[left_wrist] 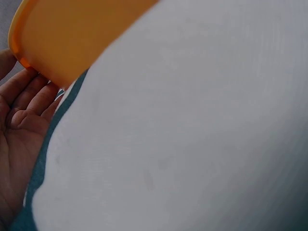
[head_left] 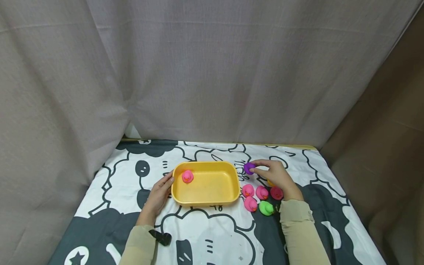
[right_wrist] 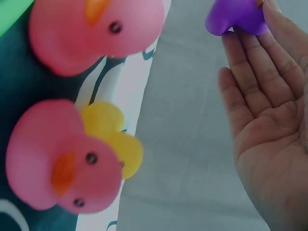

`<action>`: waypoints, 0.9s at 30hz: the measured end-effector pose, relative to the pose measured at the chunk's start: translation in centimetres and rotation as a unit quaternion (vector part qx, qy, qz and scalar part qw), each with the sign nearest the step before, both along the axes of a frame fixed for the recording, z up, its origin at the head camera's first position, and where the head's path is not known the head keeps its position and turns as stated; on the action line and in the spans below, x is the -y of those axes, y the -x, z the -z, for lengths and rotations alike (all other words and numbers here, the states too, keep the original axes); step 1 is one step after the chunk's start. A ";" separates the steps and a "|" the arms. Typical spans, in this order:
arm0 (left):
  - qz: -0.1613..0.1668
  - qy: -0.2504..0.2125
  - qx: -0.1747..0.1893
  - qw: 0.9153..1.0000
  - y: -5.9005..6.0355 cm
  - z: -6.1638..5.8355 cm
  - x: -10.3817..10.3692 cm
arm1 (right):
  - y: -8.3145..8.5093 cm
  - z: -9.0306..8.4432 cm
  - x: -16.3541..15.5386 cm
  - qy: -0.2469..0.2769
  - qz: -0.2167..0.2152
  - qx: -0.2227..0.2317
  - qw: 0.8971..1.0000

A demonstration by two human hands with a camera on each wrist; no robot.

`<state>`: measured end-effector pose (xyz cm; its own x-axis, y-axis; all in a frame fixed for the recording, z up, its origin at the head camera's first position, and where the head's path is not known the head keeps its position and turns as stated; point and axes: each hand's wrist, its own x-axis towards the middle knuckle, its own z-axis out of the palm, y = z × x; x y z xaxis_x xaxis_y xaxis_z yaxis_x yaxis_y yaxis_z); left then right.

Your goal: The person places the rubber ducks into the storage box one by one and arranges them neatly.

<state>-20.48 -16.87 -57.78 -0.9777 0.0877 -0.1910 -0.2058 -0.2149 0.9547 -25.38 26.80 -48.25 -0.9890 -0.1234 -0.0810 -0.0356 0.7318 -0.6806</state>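
Note:
My left hand point(head_left: 158, 197) grips the left end of a yellow tray point(head_left: 212, 187), its fingers under the rim in the left wrist view. One pink rubber duck point(head_left: 187, 176) sits in the tray's left part. Beyond the tray's right end, my right hand point(head_left: 278, 177) pinches a purple rubber duck point(head_left: 248, 168) between thumb and fingertips. The right wrist view shows this purple duck point(right_wrist: 236, 18) at the fingertips, the palm facing the camera. Under the right hand and wrist, a yellow duck point(right_wrist: 130, 151) is partly hidden behind a pink duck point(right_wrist: 67, 159).
Several pink ducks point(head_left: 250, 204) and a green duck point(head_left: 266, 208) stand close together right of the tray, near the right forearm. A cartoon-print cloth point(head_left: 218, 239) covers the table. Grey curtains point(head_left: 212, 73) hang behind and at the sides.

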 end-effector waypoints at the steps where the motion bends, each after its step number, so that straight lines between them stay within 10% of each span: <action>1: 0.000 0.000 0.000 1.000 0.0 0.0 0.0 | 0.1 -0.1 0.2 0.000 -0.001 -0.003 1.000; 27: -0.004 -0.002 -0.005 1.000 -0.1 -0.2 -0.1 | 1.2 -0.9 9.8 0.059 -0.107 -0.032 0.992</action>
